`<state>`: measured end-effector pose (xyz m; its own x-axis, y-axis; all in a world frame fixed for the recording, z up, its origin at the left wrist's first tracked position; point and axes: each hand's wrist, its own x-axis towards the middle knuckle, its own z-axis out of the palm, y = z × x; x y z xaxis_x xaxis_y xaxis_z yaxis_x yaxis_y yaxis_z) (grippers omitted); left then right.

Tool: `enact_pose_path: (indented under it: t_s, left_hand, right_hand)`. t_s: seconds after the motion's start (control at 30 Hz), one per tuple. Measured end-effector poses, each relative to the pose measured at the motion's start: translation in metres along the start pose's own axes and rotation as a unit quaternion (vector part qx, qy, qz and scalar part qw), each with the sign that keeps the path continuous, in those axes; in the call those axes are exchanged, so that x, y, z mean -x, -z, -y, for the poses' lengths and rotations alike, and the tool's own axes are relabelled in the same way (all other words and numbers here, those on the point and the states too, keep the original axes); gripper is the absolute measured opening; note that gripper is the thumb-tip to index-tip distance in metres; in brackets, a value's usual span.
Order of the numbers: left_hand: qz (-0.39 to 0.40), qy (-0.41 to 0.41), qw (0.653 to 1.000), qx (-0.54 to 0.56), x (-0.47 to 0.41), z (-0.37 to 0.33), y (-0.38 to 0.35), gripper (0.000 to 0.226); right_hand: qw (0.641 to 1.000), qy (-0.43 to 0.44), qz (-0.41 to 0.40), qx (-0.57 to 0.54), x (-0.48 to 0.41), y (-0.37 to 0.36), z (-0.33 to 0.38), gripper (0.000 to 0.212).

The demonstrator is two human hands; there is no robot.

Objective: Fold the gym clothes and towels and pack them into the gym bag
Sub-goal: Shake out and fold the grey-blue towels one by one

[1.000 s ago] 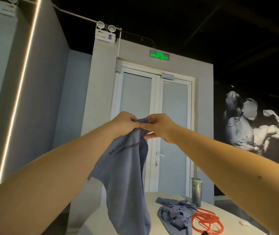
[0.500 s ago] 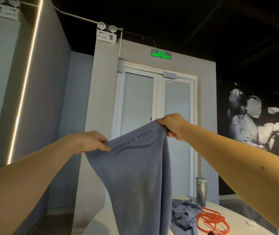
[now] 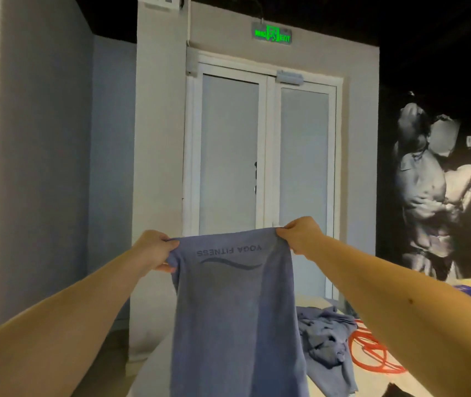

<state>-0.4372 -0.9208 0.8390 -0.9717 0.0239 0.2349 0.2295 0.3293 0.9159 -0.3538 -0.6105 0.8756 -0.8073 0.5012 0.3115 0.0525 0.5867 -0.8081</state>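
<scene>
Nearest me, my left hand (image 3: 154, 249) has its fingers curled tight, pinching one top corner of the blue towel (image 3: 234, 305). My right hand (image 3: 300, 234) pinches the other corner the same way. The towel hangs flat between them, held up in the air with its YOGA FITNESS print upside down, and it blocks part of the table (image 3: 377, 383). Beyond it on the table lies a crumpled blue cloth (image 3: 326, 336), with an orange cord (image 3: 371, 353) just beside it. Farther off stand white double doors (image 3: 263, 173) under a green exit sign (image 3: 271, 34).
</scene>
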Motion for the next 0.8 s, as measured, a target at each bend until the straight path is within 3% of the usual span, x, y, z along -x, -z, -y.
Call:
enact_pose_path:
  t_s: [0.1,0.2,0.3,0.43,0.63,0.73,0.8]
  left_hand:
    - [-0.05,-0.023,0.998,0.018,-0.031,-0.006,-0.023,0.022]
    - [-0.118,-0.117,0.985,-0.05,-0.051,-0.049,-0.017,0.036]
    - [-0.143,-0.196,0.968,-0.06,-0.042,-0.097,0.0,0.03]
    - [-0.167,-0.257,0.95,-0.057,-0.011,-0.119,0.02,0.022]
    - [-0.186,-0.297,0.931,-0.098,0.068,-0.104,0.048,0.025]
    - [-0.144,-0.278,0.936,-0.163,0.117,-0.075,0.05,0.03]
    - [-0.08,-0.249,0.942,-0.211,0.148,-0.041,0.043,0.031]
  right_hand:
    - [0.995,-0.033,0.023,-0.095,-0.031,-0.013,-0.013,0.029]
    - [0.987,-0.008,-0.038,-0.154,-0.052,0.001,0.006,0.012]
    - [0.967,0.038,-0.079,-0.239,-0.05,0.029,0.034,0.013]
    - [0.959,0.063,-0.084,-0.265,-0.016,0.065,0.058,0.009]
    - [0.973,0.072,-0.07,-0.207,0.052,0.09,0.059,0.009]
    - [0.992,0.025,0.009,-0.127,0.09,0.09,0.039,0.029]
    - [0.996,-0.009,0.08,-0.049,0.119,0.086,0.016,0.031]
